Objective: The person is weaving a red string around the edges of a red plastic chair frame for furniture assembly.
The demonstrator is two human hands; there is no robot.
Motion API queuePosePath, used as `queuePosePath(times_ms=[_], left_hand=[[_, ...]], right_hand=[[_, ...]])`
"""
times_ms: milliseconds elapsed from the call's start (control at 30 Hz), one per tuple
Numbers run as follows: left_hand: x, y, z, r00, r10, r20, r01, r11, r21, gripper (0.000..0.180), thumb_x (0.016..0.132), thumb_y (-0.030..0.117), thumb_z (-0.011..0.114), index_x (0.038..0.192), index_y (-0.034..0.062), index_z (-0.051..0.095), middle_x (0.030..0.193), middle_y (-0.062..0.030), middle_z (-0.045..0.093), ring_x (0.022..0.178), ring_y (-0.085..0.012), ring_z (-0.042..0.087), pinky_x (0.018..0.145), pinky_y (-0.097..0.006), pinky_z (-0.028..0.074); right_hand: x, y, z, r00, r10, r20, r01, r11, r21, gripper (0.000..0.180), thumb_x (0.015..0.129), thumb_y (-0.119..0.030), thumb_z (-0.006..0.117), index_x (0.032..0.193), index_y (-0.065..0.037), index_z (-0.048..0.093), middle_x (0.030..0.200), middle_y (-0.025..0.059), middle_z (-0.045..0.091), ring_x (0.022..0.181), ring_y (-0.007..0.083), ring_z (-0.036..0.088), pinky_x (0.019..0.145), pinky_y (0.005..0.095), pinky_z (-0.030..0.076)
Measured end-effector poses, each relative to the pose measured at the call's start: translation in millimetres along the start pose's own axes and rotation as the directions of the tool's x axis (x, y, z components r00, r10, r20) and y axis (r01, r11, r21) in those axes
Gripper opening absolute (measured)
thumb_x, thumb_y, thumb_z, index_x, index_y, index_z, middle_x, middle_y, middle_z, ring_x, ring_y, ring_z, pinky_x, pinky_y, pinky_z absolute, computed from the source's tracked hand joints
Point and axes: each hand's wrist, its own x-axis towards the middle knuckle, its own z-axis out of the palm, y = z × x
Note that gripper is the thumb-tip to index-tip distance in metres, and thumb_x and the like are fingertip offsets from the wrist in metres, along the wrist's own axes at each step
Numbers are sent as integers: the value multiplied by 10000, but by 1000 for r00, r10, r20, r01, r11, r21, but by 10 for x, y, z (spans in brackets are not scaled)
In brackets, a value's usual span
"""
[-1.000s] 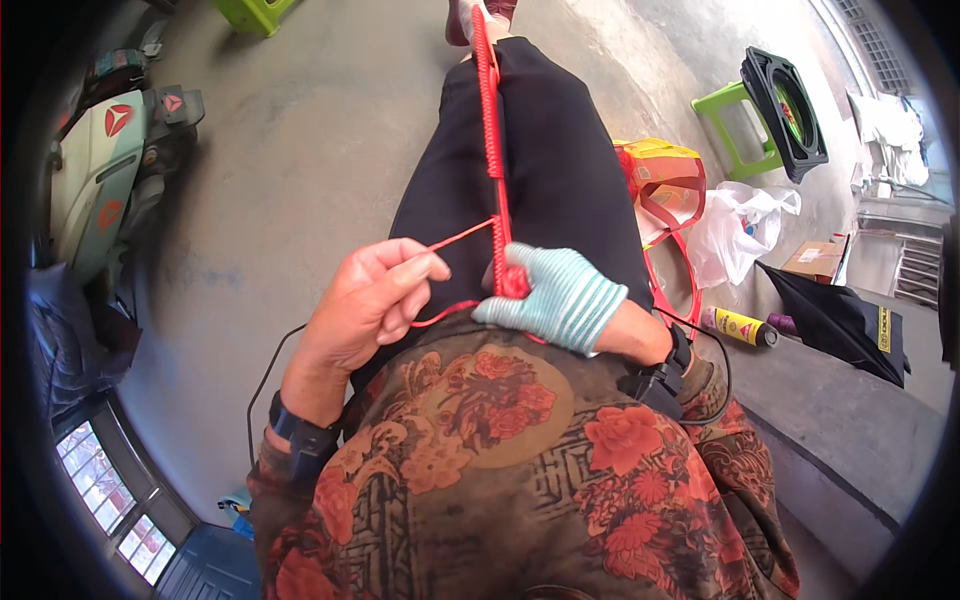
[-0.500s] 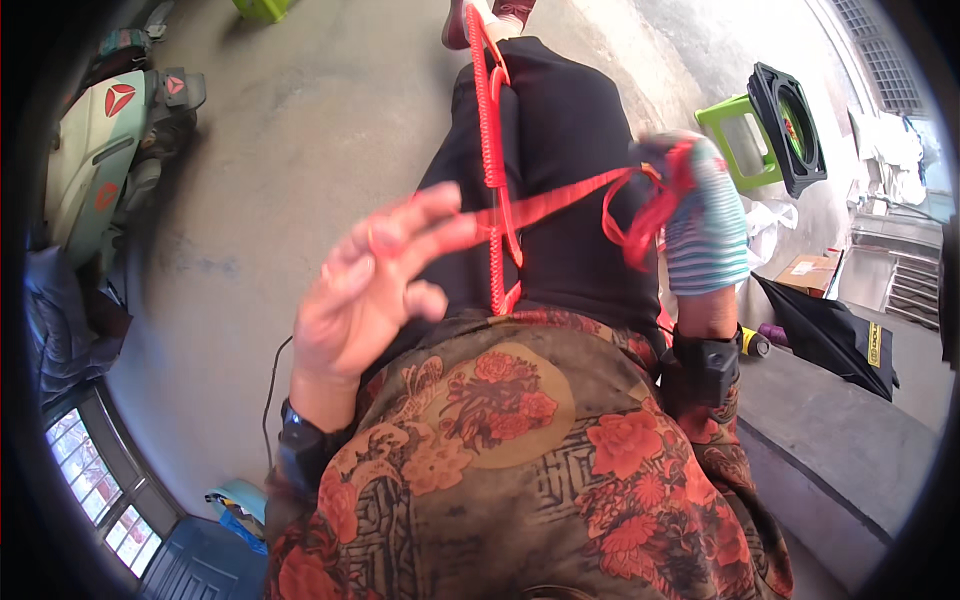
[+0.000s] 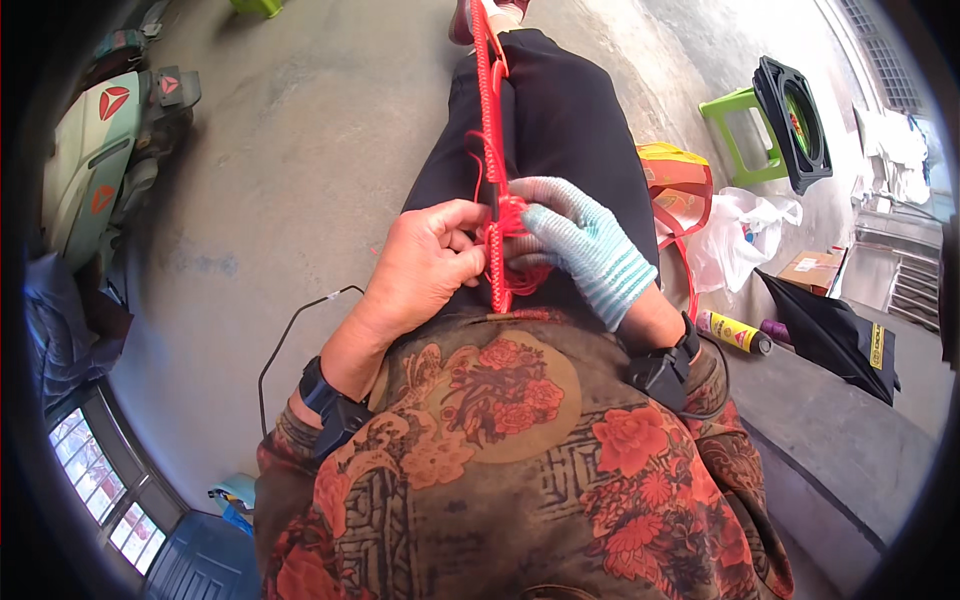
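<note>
A long, narrow strip tightly wound with red cord runs up between my black-trousered legs, from my waist toward my feet. My left hand, bare, is closed at its left side, thumb and fingers pinching red cord near an unwound dark stretch. A thin loop of the cord rises just above these fingertips. My right hand, in a white and teal striped glove, is closed around a loose red cord bundle against the strip's right side. Its fingertips are partly hidden behind the bundle and strip.
On my right are a red and yellow bag, a white plastic bag, a yellow can, a folded black umbrella and a green stool with a black frame against it. A scooter stands at left.
My right hand has come in from the right with the cord bundle, to the wound strip. My left hand, spread before, has moved right and closed at the strip.
</note>
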Motion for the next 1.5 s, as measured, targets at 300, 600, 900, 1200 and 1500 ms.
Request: queuePosePath(times_ms=[300, 600, 900, 1200, 1500], left_hand=[[-441, 520, -551, 972, 39, -233, -141, 888, -437, 383, 1040, 247, 565, 1328, -2, 520, 1010, -74, 671, 722, -93, 622, 564, -228, 520], [-1261, 1384, -1474, 809, 551, -206, -507, 476, -719, 137, 1021, 124, 519, 1089, 10, 486, 867, -39, 465, 721, -136, 410, 523, -270, 398], [-277, 198, -641, 973, 95, -213, -146, 959, -241, 371, 994, 207, 573, 1267, -44, 552, 904, -48, 663, 841, -108, 630, 775, -258, 526], [37, 153, 128, 984, 55, -168, -19, 977, 211, 492, 743, 129, 806, 1172, 21, 591, 719, 68, 496, 649, -34, 458, 626, -236, 440], [-184, 409, -636, 882, 223, -414, -328, 923, -200, 384, 973, 70, 567, 1338, 0, 472, 1093, -113, 675, 960, -169, 666, 808, -315, 554]], right_hand=[[75, -391, 0, 569, -774, 277, 500, 59, -864, 782, 695, -359, 890, 1313, -4, 569, 1254, 197, 636, 1177, 338, 621, 1006, 398, 492], [24, -649, 281, 887, -180, 425, 373, 823, -429, 149, 901, -177, 704, 953, -40, 680, 897, 51, 705, 917, 200, 694, 927, 359, 524], [-610, -433, -81, 928, -255, 272, 194, 953, 233, 118, 876, 14, 646, 992, 33, 645, 875, 138, 688, 663, 190, 679, 626, 334, 584], [-1131, -580, 35, 924, -250, 289, 232, 968, 96, 70, 845, -8, 705, 903, 22, 680, 799, 74, 666, 680, 139, 641, 607, 265, 492], [-134, -665, -312, 723, -643, -253, 272, 601, -751, 191, 909, -127, 703, 1064, -16, 689, 940, 80, 695, 858, 171, 666, 793, 301, 531]])
